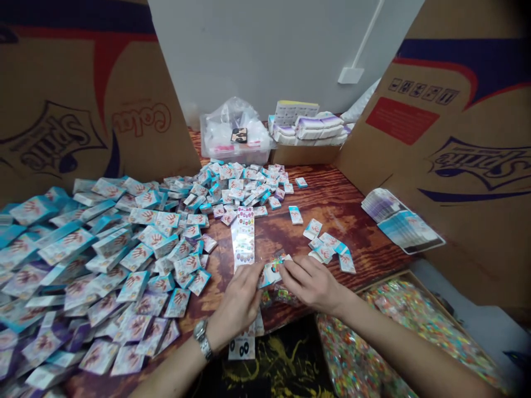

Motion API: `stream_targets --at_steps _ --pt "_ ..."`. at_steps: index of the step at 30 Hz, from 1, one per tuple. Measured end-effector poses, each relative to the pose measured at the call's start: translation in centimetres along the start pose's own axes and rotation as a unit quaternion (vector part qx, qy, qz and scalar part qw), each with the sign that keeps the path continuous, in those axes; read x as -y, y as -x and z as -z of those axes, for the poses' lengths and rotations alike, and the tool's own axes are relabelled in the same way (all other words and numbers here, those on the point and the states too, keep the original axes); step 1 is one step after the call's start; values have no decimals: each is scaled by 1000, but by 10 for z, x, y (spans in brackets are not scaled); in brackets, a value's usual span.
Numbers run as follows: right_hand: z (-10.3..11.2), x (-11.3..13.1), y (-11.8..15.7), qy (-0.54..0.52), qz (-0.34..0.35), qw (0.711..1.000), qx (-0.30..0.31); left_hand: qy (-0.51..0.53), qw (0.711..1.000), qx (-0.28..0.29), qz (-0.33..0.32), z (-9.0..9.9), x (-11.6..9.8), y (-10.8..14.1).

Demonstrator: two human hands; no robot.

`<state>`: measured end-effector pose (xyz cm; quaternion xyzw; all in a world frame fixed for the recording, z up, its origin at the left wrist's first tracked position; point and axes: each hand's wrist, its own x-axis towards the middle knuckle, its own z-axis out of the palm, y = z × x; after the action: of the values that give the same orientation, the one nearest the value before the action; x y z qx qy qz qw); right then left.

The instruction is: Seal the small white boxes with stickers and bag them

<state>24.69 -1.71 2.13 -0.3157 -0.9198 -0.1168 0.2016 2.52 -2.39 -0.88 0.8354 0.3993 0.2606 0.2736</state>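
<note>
My left hand (237,298) and my right hand (309,283) meet over the wooden table, both pinching a small white-and-blue box (270,275) printed with a red hand. A long sticker sheet (244,237) with colourful round designs lies just beyond my left hand. Small foil packets (286,295) lie under my right fingers. A large heap of similar boxes (116,271) spreads to my left, and a few loose ones (326,247) lie to my right. A metal wristwatch (201,335) sits on my left wrist.
A wooden tray of multicoloured foil packets (398,331) stands at the table's near right. Printed cardboard panels (448,138) rise on both sides. At the back are a plastic bin with a bag (234,132) and stacked white packs (309,127). Fanned cards (404,221) lie at the right.
</note>
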Motion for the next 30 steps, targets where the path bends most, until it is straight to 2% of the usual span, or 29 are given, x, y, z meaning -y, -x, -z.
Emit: stream_targets --at_steps 6,10,17,22,24,26,28,30 --pt "5 -3 -9 14 64 998 20 -50 998 20 11 5 -9 0" --pt "4 -6 -11 57 63 996 38 -42 999 18 -5 9 -10 0" --pt "10 3 -14 82 91 992 33 -24 999 -40 13 9 -4 2" --pt "9 5 -13 37 102 993 39 -31 999 -32 9 10 -9 3" --pt "9 6 -16 -30 76 996 36 -56 998 -33 1 10 -11 4" --pt "9 9 -21 -124 15 992 28 -88 995 -41 -8 10 -12 5" --pt "10 13 -26 -223 -71 972 16 -116 992 -48 -10 9 -13 6" --pt "8 18 -29 -298 -166 940 0 -131 990 -52 -7 6 -14 6"
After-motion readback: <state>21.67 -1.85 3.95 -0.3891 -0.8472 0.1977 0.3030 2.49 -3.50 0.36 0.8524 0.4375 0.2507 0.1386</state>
